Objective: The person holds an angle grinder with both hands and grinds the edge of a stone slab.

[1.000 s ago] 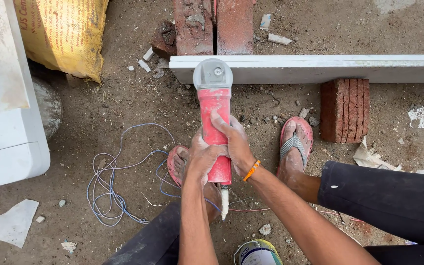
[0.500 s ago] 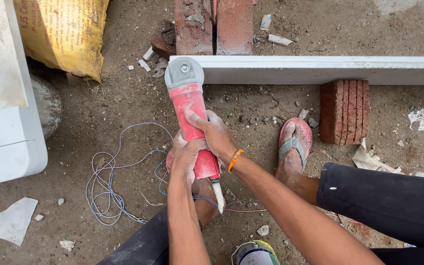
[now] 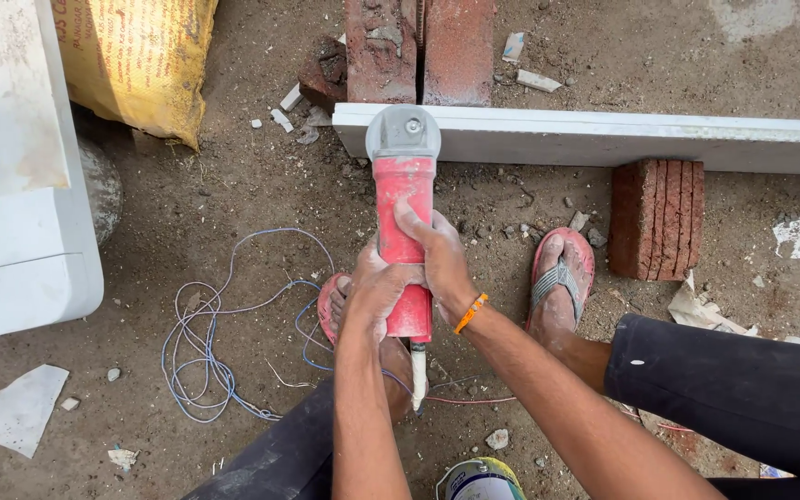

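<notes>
Head view, looking straight down: both hands wrapped tight around the red angle grinder (image 3: 403,245), left hand (image 3: 374,292) clamped low on the body, right hand (image 3: 437,264) closed over it just above, orange band at the wrist. Grinder pointed away from the body, grey guard and head resting at the near edge of the long white slab (image 3: 604,139), close to that slab's left end. Slab lying flat across the dirt floor, propped on red bricks (image 3: 418,46) behind the grinder head and flanked by another ridged brick (image 3: 656,218) on the near side, further right along the slab. No visible cut line, groove or dust plume on the slab's top face, so judged as barely begun or just about to start; contact between disc and slab not clear to see, disc hidden under the guard. Whole length of the slab to the right looking untouched. Blue cable (image 3: 215,352) coiled on the floor left of the grinder, feet in sandals (image 3: 562,278) planted either side, yellow sack (image 3: 141,65) well left of the slab.
</notes>
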